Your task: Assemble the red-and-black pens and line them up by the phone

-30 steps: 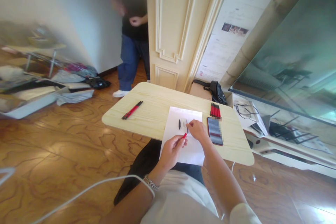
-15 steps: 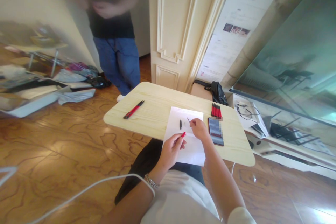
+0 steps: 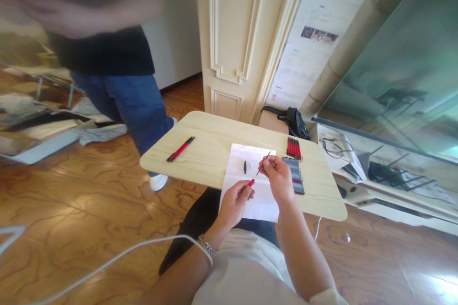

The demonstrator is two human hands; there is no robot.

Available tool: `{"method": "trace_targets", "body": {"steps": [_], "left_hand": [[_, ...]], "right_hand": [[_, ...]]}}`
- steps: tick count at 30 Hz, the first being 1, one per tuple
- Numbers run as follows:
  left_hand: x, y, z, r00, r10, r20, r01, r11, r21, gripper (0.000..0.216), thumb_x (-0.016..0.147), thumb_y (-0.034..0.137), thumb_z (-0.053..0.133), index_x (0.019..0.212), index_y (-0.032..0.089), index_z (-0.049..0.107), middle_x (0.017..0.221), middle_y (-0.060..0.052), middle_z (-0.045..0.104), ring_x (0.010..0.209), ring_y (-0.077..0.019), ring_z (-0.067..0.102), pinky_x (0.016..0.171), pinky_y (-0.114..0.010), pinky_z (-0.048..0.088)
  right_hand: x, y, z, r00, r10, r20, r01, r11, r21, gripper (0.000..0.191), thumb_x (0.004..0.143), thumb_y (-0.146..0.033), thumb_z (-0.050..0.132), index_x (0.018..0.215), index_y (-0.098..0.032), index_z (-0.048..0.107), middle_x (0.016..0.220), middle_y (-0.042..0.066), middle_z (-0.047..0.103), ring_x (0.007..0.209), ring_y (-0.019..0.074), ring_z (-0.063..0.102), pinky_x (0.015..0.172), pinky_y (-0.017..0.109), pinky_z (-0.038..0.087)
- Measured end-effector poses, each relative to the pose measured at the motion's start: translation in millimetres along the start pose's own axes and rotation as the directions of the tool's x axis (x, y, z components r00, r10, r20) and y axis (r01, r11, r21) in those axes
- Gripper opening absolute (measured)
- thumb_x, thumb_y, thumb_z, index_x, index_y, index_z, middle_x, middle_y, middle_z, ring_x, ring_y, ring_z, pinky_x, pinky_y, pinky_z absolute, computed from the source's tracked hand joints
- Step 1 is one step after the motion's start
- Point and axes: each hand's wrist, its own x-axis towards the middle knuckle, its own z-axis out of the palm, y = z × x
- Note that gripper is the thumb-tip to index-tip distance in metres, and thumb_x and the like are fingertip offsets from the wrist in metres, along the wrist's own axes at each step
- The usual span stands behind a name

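- The left hand [image 3: 234, 202] is gripping a red pen barrel [image 3: 251, 182] between closed fingers, just above the near half of the white paper sheet [image 3: 243, 176]; its position is matching the earlier frames.
- The right hand [image 3: 279, 176] is pinching a thin dark refill [image 3: 263, 163] between thumb and fingertips. The refill is now lifted off the sheet and tilted, tip pointing up and away; half a second ago it was lower, close to the paper.
- A small black pen part [image 3: 245, 167] is lying on the sheet, just left of the refill, unmoved.
- The sheet is lying on the pale wooden table [image 3: 200, 162]. A dark flat box [image 3: 294, 176] is lying just right of the right hand, with a row of red pens [image 3: 293, 147] beyond it.
- Two red-and-black pens [image 3: 180, 148] are lying well apart, on the left of the table.
- Another person in blue jeans [image 3: 125, 100] is now standing just beside the table's left edge, having walked closer from the doorway.
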Motion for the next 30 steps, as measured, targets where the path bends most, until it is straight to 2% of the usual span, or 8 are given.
{"method": "trace_targets", "body": {"steps": [8,12,20,26,30], "left_hand": [[0.5,-0.7,-0.4,1.000,0.007,0.011,-0.007,0.999,-0.043,0.035,0.086,0.042,0.055,0.105,0.014,0.062,0.077,-0.006,0.065,0.069,-0.0147,0.060,0.066,-0.027,0.047],[-0.6,-1.8,-0.8,0.999,-0.013,0.037,0.015,0.998,-0.055,0.033,0.086,0.041,0.056,0.104,0.013,0.062,0.076,-0.005,0.065,0.068,-0.0147,0.061,0.064,-0.026,0.047],[0.0,0.0,-1.5,0.996,-0.054,0.064,0.056,0.998,-0.036,0.032,0.085,0.041,0.058,0.102,0.014,0.062,0.079,-0.005,0.066,0.070,-0.0153,0.063,0.067,-0.027,0.049],[0.7,-4.9,-3.3,0.997,-0.078,0.029,0.079,0.996,-0.047,0.033,0.082,0.040,0.062,0.102,0.015,0.061,0.078,-0.005,0.066,0.069,-0.0151,0.064,0.066,-0.027,0.049],[0.1,-3.2,-3.1,0.996,-0.088,0.017,0.089,0.995,-0.047,0.032,0.080,0.040,0.064,0.100,0.014,0.062,0.079,-0.006,0.067,0.070,-0.0157,0.064,0.067,-0.028,0.050]], "right_hand": [[-19.6,24.6,1.3,0.994,0.052,0.091,-0.032,0.979,-0.201,0.019,0.081,-0.037,0.062,0.083,-0.018,0.062,0.079,0.003,0.066,0.071,0.0149,0.058,0.071,0.030,0.047],[-26.1,31.4,-2.2,0.996,0.066,0.057,-0.046,0.951,-0.305,0.022,0.081,-0.040,0.060,0.080,-0.018,0.063,0.077,0.003,0.066,0.071,0.0156,0.058,0.068,0.029,0.046],[-27.8,33.8,-3.3,0.997,0.080,0.015,-0.072,0.953,-0.293,0.025,0.081,-0.043,0.057,0.082,-0.018,0.063,0.077,0.004,0.066,0.068,0.0148,0.057,0.065,0.028,0.046],[-28.7,42.9,-5.4,0.999,0.031,-0.016,-0.035,0.895,-0.444,0.025,0.081,-0.042,0.058,0.076,-0.018,0.062,0.070,0.003,0.062,0.066,0.0153,0.055,0.064,0.028,0.045],[-30.3,41.1,-10.1,0.998,0.065,0.026,-0.047,0.896,-0.441,0.026,0.079,-0.044,0.060,0.075,-0.018,0.061,0.070,0.002,0.062,0.066,0.0150,0.055,0.064,0.028,0.045]]}}
